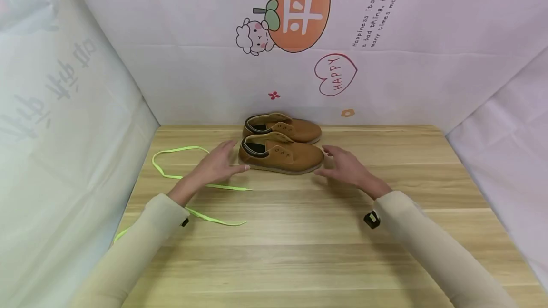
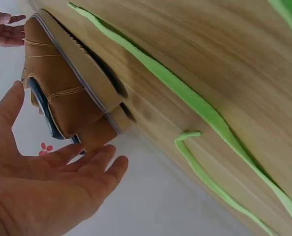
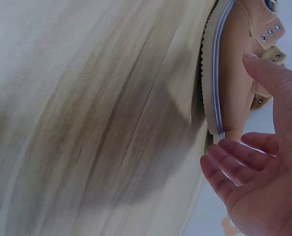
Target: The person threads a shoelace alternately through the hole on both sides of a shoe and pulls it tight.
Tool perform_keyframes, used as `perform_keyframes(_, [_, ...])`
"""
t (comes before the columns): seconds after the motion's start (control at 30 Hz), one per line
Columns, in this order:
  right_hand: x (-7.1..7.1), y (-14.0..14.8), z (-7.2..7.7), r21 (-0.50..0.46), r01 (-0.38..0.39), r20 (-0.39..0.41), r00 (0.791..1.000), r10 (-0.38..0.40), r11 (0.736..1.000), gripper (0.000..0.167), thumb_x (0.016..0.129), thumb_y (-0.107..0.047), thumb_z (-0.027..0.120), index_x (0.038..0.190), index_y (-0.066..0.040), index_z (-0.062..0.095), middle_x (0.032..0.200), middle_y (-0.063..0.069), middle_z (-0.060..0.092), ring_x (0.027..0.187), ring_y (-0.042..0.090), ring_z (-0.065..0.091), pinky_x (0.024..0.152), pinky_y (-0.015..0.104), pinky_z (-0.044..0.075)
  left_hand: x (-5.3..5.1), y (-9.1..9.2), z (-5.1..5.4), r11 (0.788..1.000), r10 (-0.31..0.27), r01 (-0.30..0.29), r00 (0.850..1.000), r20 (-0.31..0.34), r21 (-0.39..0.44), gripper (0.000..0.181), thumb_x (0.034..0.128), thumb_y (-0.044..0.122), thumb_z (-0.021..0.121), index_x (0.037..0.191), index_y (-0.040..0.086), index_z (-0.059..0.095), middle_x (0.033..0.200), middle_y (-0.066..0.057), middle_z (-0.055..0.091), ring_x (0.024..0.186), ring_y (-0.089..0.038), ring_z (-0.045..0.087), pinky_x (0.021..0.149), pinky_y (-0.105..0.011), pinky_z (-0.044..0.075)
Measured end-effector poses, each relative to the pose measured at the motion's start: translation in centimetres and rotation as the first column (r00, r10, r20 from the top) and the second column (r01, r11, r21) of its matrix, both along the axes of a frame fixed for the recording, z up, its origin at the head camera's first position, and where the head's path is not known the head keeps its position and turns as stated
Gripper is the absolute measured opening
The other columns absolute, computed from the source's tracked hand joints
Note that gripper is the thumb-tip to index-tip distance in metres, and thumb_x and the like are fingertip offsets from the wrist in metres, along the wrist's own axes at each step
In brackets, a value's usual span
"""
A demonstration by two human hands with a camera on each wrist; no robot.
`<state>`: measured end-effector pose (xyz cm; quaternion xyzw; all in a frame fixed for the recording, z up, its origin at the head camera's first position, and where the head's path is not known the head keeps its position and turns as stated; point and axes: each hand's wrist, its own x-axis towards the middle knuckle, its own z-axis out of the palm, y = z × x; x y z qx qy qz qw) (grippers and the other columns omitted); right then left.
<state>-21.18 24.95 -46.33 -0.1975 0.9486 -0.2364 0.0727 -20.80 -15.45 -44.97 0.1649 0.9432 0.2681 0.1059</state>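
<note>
Two brown shoes without laces stand side by side at the back of the table, toes to the right: a near shoe [image 1: 299,156] and a far shoe [image 1: 306,129]. My left hand [image 1: 218,161] is at the heel end, thumb and fingers spread apart. In the left wrist view that hand [image 2: 62,182] has its palm turned to the heels. By the toe end is my right hand [image 1: 344,168], its fingers loosely bent. The right wrist view shows this hand [image 3: 264,157] beside the toe, holding nothing; whether it touches the shoe I cannot tell.
Bright green shoelaces lie on the left of the wooden table [image 1: 299,251]: one lace [image 1: 188,148] loops behind my left wrist, another lace [image 1: 214,221] passes under the forearm. A printed white cloth [image 1: 192,61] rises behind the shoes.
</note>
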Motion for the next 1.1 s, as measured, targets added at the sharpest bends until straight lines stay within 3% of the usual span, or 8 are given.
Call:
perform_keyframes(0.3, [-1.2, -1.2, -0.7, 0.009, -0.011, -0.010, 1.000, 0.011, 1.000, 0.094, 0.084, -0.036, 0.091, 0.149, 0.014, 0.046, 0.141, 0.032, 0.060, 0.129, 0.046, 0.060, 0.108, 0.058, 0.049, -1.3, 0.5, -0.5, 0.994, -0.018, 0.016, 1.000, 0.018, 0.104, 0.101, 0.0916, 0.044, 0.083, 0.163, -0.005, 0.030, 0.167, -0.026, 0.034, 0.154, -0.045, 0.032, 0.126, -0.057, 0.027])
perform_keyframes(0.57, [-1.8, -1.9, -1.2, 0.017, 0.015, -0.013, 1.000, -0.015, 1.000, 0.097, 0.080, -0.035, 0.095, 0.148, 0.015, 0.048, 0.143, 0.033, 0.059, 0.132, 0.046, 0.059, 0.110, 0.056, 0.048, -2.4, 1.1, -1.1, 0.983, -0.005, -0.005, 0.999, 0.052, 0.182, 0.096, 0.0900, 0.037, 0.087, 0.161, -0.002, 0.036, 0.164, -0.023, 0.042, 0.152, -0.043, 0.039, 0.123, -0.054, 0.033])
perform_keyframes(0.9, [-2.2, -2.6, -1.6, 0.018, 0.052, 0.008, 0.999, -0.052, 0.998, 0.097, 0.080, -0.035, 0.095, 0.149, 0.013, 0.047, 0.146, 0.032, 0.057, 0.136, 0.047, 0.056, 0.115, 0.056, 0.043, -3.3, 2.0, -1.2, 0.990, 0.030, -0.043, 0.995, 0.097, 0.134, 0.102, 0.0859, 0.031, 0.091, 0.161, -0.006, 0.033, 0.161, -0.027, 0.044, 0.149, -0.043, 0.043, 0.122, -0.052, 0.037])
perform_keyframes(1.1, [-2.3, -2.6, -1.7, 0.002, 0.059, 0.008, 0.998, -0.059, 0.998, 0.094, 0.079, -0.034, 0.096, 0.147, 0.012, 0.050, 0.144, 0.032, 0.059, 0.135, 0.047, 0.057, 0.116, 0.056, 0.043, -3.7, 2.5, -1.5, 0.989, 0.042, -0.053, 0.996, 0.079, 0.139, 0.091, 0.0845, 0.028, 0.093, 0.155, 0.000, 0.043, 0.149, -0.025, 0.058, 0.139, -0.040, 0.054, 0.116, -0.051, 0.044])
